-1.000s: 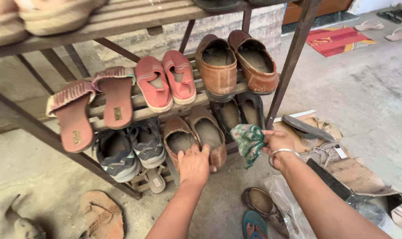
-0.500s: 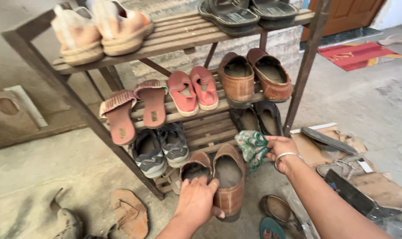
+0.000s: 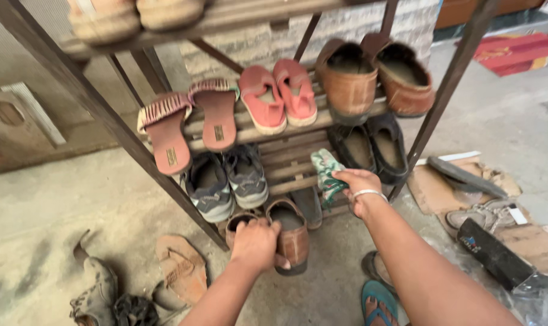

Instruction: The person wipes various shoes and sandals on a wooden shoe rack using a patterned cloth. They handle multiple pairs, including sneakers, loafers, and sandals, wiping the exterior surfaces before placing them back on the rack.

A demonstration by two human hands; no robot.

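Note:
My left hand [image 3: 256, 241] grips a pair of brown slip-on shoes [image 3: 292, 232] by their heels, low in front of the wooden shoe rack [image 3: 135, 145]. My right hand [image 3: 357, 184], with a bangle on the wrist, holds a crumpled green patterned cloth [image 3: 326, 175] near the rack's lower shelf, beside a pair of black shoes [image 3: 370, 145]. Grey sneakers [image 3: 225, 181] sit on the lower shelf left of the cloth. The middle shelf carries brown sandals [image 3: 189, 124], pink slip-ons [image 3: 277, 96] and tan loafers [image 3: 373, 81].
Worn sandals and a dirty shoe [image 3: 99, 290] lie on the concrete floor at the left. Cardboard, a black strap and other shoes [image 3: 485, 211] are piled at the right. My foot in a blue flip-flop [image 3: 379, 305] stands below. A red mat [image 3: 518, 51] lies far right.
My left hand has pulled the brown shoes off the lower shelf and down toward the floor. My right hand with the cloth has stayed near the shelf.

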